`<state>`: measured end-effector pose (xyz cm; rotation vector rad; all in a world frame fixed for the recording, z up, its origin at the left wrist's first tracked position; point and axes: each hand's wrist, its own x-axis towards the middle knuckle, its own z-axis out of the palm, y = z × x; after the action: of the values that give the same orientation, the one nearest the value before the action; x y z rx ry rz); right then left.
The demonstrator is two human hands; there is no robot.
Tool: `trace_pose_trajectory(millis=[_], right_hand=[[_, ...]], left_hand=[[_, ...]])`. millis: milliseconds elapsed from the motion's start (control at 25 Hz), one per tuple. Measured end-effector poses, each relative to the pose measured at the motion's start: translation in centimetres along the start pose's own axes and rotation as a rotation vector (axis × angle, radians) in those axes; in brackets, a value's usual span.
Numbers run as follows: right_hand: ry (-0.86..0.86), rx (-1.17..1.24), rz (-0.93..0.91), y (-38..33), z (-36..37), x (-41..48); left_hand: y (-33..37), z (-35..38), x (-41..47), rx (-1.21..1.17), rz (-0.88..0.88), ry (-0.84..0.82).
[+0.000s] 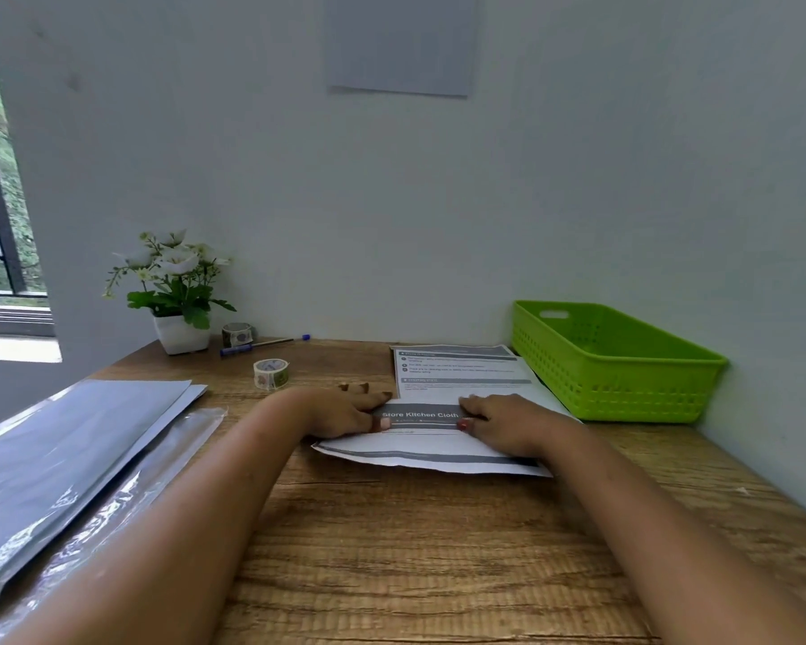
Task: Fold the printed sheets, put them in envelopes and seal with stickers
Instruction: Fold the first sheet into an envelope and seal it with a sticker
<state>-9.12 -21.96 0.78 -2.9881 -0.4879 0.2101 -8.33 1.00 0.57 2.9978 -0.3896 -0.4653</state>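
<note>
A stack of printed sheets (461, 370) lies on the wooden desk (392, 551) in front of me. The near part of the top sheet (419, 453) is folded over, showing a grey header band that reads "Store Kitchen Cloth". My left hand (345, 409) presses flat on the fold's left end, and my right hand (503, 418) presses flat on its right end; both thumbs rest on the header band. A pile of grey envelopes (66, 458) in clear wrapping lies at the left. Two sticker rolls stand behind the hands, one near (271, 373), one further back (237, 333).
A green plastic basket (615, 365) stands at the right against the wall. A potted white-flowered plant (178, 295) sits at the back left, with a blue pen (264, 344) beside it. The wall runs along the desk's far and right sides. A window is at the far left.
</note>
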Motion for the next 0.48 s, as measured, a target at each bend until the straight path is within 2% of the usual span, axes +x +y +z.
trace_pose_trajectory(millis=[160, 240, 360, 480], right_hand=[[0.071, -0.112, 0.128, 0.0, -0.3, -1.1], [0.060, -0.064, 0.045, -0.8, -0.7, -1.5], [-0.088, 0.050, -0.168, -2.6, -1.4, -2.4], [-0.128, 0.026, -0.226, -3.3, -1.7, -3.4]], left_hand=[[-1.0, -0.4, -0.7, -0.015, -0.014, -0.030], [-1.0, -0.6, -0.7, -0.029, -0.025, -0.039], [-0.9, -0.6, -0.7, -0.057, -0.026, -0.038], [-0.9, -0.7, -0.7, -0.146, -0.019, -0.037]])
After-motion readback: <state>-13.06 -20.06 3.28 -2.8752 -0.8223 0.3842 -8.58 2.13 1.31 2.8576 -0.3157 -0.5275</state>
